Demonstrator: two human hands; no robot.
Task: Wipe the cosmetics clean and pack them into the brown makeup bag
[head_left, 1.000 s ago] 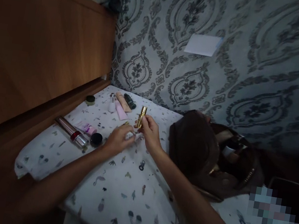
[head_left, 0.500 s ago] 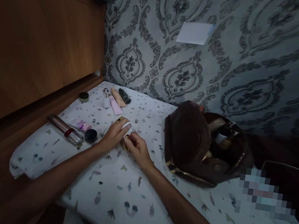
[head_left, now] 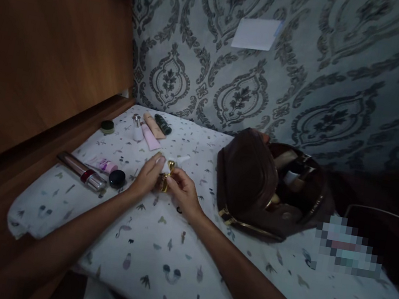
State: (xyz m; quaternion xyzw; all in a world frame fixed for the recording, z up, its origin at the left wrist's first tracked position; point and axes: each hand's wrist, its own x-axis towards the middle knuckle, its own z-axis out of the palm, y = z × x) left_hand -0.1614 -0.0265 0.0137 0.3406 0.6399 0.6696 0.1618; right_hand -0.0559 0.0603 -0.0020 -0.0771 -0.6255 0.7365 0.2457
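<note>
My left hand [head_left: 148, 175] is curled above the patterned cloth, with something whitish showing at its fingertips; what it grips is mostly hidden. My right hand [head_left: 185, 191] faces it and pinches a small shiny gold cosmetic item [head_left: 165, 183] between thumb and fingers. A flared gold part sticks up above the thumb. Both hands nearly meet around it. Left of them sit a round black-lidded jar [head_left: 117, 178], a pink-and-white tube [head_left: 104, 164] and a long rose-brown tube with a silver end [head_left: 81, 170].
Farther back lie a pink tube [head_left: 150, 137], a peach tube [head_left: 155, 126], a dark green tube [head_left: 163, 124] and a small silver-topped bottle [head_left: 137, 128]. A green-lidded jar [head_left: 107, 127] stands near the wooden cabinet [head_left: 47, 52]. At right, an unzipped brown bag [head_left: 244, 177] holds several items.
My hands have parted slightly and turned, bringing more of the gold item into view. The white material between them shows less. The whole view has shifted a little.
</note>
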